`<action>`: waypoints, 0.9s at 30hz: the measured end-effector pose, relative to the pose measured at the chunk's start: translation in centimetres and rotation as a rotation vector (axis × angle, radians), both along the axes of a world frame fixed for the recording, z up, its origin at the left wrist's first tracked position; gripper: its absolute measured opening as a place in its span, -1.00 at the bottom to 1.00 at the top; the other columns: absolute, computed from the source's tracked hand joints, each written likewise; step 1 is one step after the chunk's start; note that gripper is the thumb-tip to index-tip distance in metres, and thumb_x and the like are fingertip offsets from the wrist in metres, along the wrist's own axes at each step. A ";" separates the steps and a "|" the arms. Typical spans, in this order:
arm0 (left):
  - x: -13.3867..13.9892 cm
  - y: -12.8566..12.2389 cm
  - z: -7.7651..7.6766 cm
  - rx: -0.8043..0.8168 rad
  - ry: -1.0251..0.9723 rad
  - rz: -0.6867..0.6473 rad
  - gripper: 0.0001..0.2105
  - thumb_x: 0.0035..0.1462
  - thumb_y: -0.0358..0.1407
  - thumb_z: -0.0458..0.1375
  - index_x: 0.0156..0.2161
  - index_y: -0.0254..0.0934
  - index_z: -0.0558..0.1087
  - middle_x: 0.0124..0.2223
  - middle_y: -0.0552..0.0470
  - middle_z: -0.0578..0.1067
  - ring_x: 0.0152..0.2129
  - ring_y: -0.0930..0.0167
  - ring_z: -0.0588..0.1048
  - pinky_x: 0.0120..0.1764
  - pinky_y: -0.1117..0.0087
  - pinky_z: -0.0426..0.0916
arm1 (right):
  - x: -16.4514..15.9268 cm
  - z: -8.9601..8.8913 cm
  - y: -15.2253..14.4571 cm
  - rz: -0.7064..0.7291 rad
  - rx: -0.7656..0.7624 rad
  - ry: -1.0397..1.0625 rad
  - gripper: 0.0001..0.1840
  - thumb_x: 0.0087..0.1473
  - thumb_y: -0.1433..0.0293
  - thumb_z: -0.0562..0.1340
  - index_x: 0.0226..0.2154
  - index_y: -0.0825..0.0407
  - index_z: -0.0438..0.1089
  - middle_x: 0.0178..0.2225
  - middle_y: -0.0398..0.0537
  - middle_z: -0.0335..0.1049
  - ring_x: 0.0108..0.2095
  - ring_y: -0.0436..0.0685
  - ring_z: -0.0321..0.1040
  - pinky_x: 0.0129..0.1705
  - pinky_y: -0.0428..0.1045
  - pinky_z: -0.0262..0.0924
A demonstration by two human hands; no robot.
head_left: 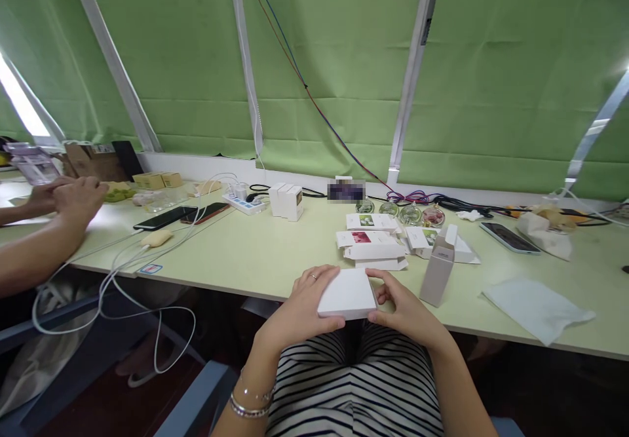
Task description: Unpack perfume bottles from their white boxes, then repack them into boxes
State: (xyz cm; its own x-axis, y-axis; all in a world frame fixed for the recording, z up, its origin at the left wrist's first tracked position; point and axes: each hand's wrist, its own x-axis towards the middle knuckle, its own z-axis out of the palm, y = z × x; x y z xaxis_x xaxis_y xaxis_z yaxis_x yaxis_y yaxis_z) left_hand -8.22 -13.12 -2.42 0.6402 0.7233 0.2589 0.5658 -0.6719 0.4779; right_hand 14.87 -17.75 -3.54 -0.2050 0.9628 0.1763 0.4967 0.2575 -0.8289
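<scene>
A flat white cardboard box [346, 293] is held between my two hands above my lap, at the table's front edge. My left hand [309, 299] grips its left side, thumb along the near edge. My right hand [399, 299] has its fingers and thumb at the box's right end. Just beyond lie flat white cartons, one with a red picture [369, 246] and one with a green picture [371, 221]. To the right stands an upright carton [439, 270] with its top flap raised. Several round glass bottles [409, 213] stand behind the cartons.
White boxes [285, 202] stand together at the back, near a power strip [244, 204]. Phones [167, 218] and white cables lie left, where a co-worker's hands [73, 198] are. A white cloth [538, 307] and another phone [510, 238] lie right.
</scene>
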 end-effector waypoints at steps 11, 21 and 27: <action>-0.4 0.3 0.3 0.006 0.037 -0.113 -0.43 0.00 0.01 0.12 0.13 -0.11 0.21 0.20 -0.08 0.14 0.13 0.19 0.02 0.12 0.08 0.00 | 0.1 0.0 0.0 0.012 -0.027 -0.048 -0.11 -0.16 0.15 0.31 0.18 -0.06 -0.05 -0.26 -0.11 0.24 -0.23 0.12 0.20 -0.09 0.06 0.12; -0.4 0.3 0.1 0.001 -0.026 -0.145 -0.40 -0.01 -0.04 0.16 0.14 -0.11 0.19 0.20 -0.09 0.14 0.14 0.20 0.04 0.12 0.07 0.01 | 0.0 0.2 -0.1 0.029 0.007 -0.046 -0.13 -0.24 0.13 0.35 0.12 -0.08 0.05 -0.15 -0.08 0.22 -0.18 0.15 0.20 -0.05 0.08 0.14; -0.2 0.3 0.0 -0.001 -0.073 -0.174 -0.35 -0.05 -0.09 0.21 0.15 -0.18 0.15 0.15 -0.12 0.19 0.12 0.23 0.06 0.12 0.12 0.06 | 0.0 0.2 0.1 0.025 -0.035 -0.026 -0.05 -0.29 0.16 0.39 0.14 -0.03 0.02 -0.14 -0.04 0.23 -0.14 0.17 0.21 -0.01 0.09 0.12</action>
